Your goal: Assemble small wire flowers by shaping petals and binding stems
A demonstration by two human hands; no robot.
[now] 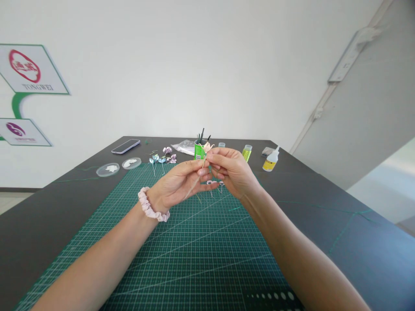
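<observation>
Both of my hands meet above the green cutting mat (194, 246). A small pale pink artificial flower (208, 147) stands upright between the fingertips. My left hand (183, 177) is closed, thumb and forefinger pinching the flower's thin stem from the left; a pale thread trails down across its palm. My right hand (231, 167) pinches just under the petals from the right, and a bit of green shows by its fingers. Behind and below the hands, small white flowers (210, 183) on wire stems lie on the mat, partly hidden.
Blue and purple flowers (162, 159) lie at the mat's far left. Two clear dishes (108, 169) with white pieces and a phone (126, 146) are farther left. A green can (199, 150) of tools stands behind; a glue bottle (271, 160) stands right. Green threads (343, 211) cross the table.
</observation>
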